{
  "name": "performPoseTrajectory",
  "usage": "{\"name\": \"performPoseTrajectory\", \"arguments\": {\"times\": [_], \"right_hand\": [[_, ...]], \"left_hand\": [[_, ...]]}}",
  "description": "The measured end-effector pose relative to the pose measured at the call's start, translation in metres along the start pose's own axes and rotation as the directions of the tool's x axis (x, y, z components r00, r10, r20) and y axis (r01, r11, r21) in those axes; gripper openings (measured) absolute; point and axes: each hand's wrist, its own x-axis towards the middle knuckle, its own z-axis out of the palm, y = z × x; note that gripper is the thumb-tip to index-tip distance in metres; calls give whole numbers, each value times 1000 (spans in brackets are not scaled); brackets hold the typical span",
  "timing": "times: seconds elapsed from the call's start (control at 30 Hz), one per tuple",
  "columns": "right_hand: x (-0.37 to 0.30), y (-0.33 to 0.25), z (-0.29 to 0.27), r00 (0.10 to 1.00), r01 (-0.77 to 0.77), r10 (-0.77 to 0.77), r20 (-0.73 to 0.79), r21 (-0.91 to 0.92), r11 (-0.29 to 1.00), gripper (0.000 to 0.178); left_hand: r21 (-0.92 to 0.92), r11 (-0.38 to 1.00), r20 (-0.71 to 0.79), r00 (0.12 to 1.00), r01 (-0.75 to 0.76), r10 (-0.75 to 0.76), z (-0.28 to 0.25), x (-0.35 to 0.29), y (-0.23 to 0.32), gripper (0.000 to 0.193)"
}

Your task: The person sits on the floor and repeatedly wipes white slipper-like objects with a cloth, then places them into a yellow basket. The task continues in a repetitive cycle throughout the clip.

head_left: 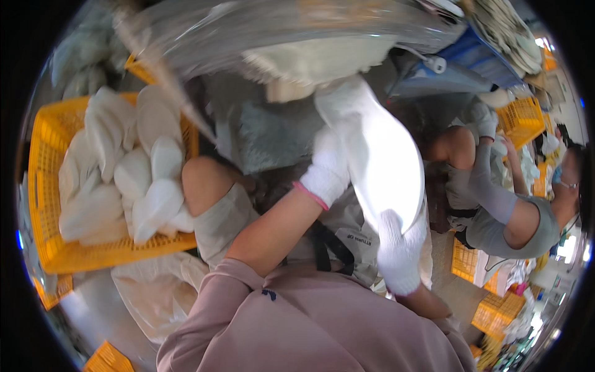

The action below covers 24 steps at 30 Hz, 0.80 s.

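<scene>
A long, smooth white curved piece [387,155], brightly lit and of a material I cannot make out, is held in front of me, its far end close to a cream, frayed-edged cloth wheel [316,59]. In a white knit glove with a pink cuff, my left hand [330,162] grips the piece from its left side, most fingers hidden. My right hand [400,257], also gloved, is closed round the near end, thumb on top. Whether the piece touches the wheel is unclear.
On my left, a yellow plastic basket [52,251] holds several similar white pieces [133,173]. A grey plastic-wrapped cover [204,37] hangs over the wheel. To the right, another person [511,217] sits by yellow crates [520,121]. A blue bin [489,59] stands at the far right.
</scene>
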Motion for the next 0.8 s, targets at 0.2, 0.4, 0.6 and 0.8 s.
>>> {"name": "performPoseTrajectory", "arguments": {"times": [0.2, 0.4, 0.6, 0.8], "right_hand": [[161, 89, 54, 959, 253, -246, 144, -30, 967, 26], [218, 57, 91, 956, -30, 49, 289, -72, 997, 40], [146, 69, 64, 934, -61, 76, 350, -51, 997, 66], [148, 73, 56, 980, 149, -165, -107, -144, 978, 67]], "left_hand": [[347, 925, -258, 964, 155, -65, -53, 90, 84, 51], [810, 585, 87, 993, -24, -80, -106, 10, 119, 57], [296, 892, 125, 940, -342, 319, -27, 40, 19, 39], [214, 967, -103, 981, -137, 162, 5, 99, 16, 55]]}}
